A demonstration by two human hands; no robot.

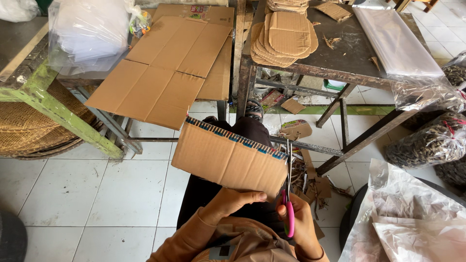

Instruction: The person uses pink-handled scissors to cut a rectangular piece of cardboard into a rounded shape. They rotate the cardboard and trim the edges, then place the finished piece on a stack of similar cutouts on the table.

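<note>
holding the card (228,157) by its near edge, the left hand (228,201) has its fingers curled shut on the sheet, thumb on top, while the right hand (298,223) is closed through the pink handles of the scissors (289,194). the card sits over the lap, straight ahead of both hands, its long axis running from upper left to lower right, and its right end touches the blades, which point up and away along that short edge. so the right hand is the nearer one to the cut line (the left only steadies). the card is brown corrugated board, matte and stiff, with a striped printed band along its far edge. the blades are thin bright metal, slightly parted as far as can be seen. beyond, a dark metal table (349,58) bears a stack (284,39) of rounded cardboard cutouts, and a large flattened box (165,68) leans at left. scraps (315,187) lie on the white tiled floor (97,184), crinkled clear plastic (412,213) at right.
</note>
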